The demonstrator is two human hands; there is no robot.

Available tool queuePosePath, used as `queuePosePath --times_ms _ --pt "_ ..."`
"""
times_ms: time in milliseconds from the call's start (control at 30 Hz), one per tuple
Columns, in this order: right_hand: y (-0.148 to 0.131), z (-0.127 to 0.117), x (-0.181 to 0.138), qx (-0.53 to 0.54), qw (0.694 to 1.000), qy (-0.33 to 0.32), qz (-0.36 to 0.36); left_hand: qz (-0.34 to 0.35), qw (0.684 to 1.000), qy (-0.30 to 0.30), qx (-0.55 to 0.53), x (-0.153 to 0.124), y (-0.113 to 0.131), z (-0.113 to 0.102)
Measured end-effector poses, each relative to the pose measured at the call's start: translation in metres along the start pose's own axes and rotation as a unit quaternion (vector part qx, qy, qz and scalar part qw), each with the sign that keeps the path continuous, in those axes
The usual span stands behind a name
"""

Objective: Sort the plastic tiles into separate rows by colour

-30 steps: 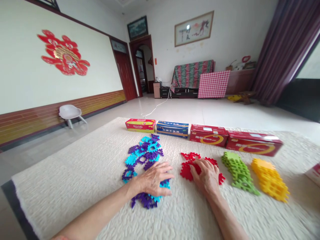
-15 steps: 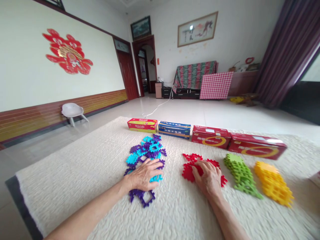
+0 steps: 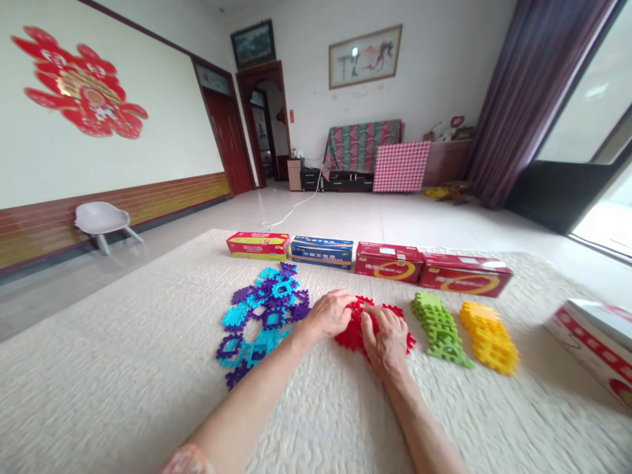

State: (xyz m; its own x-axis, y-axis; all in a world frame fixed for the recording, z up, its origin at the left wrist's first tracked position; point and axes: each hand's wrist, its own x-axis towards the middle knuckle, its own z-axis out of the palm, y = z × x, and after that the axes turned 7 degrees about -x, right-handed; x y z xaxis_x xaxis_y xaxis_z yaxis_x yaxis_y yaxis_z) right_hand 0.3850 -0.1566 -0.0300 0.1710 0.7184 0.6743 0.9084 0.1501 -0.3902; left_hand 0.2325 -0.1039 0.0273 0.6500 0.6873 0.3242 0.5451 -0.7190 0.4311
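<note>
basically, left hand curled at left edge of flat red notched plastic pieces, right hand nearer, draped over them; can't tell either grip.

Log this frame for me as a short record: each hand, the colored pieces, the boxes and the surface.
Left hand: at the left edge of the red pieces, fingers curled; grip unclear
Right hand: over the red pieces, fingers bent
Left of red: loose spread of purple and light-blue pieces
Right of red: green pieces, then yellow pieces, overlapping
Box row behind: red-and-yellow box, blue box, two red boxes
Right edge: another box, partly cut off
Surface: cream quilted cover
</note>
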Motion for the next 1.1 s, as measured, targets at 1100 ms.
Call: queuePosePath --times_ms 1100 --pt "0.026 -0.016 0.032 -0.065 0.962 -0.264 -0.011 -0.121 0.958 0.116 -0.232 0.043 -0.03 0.077"
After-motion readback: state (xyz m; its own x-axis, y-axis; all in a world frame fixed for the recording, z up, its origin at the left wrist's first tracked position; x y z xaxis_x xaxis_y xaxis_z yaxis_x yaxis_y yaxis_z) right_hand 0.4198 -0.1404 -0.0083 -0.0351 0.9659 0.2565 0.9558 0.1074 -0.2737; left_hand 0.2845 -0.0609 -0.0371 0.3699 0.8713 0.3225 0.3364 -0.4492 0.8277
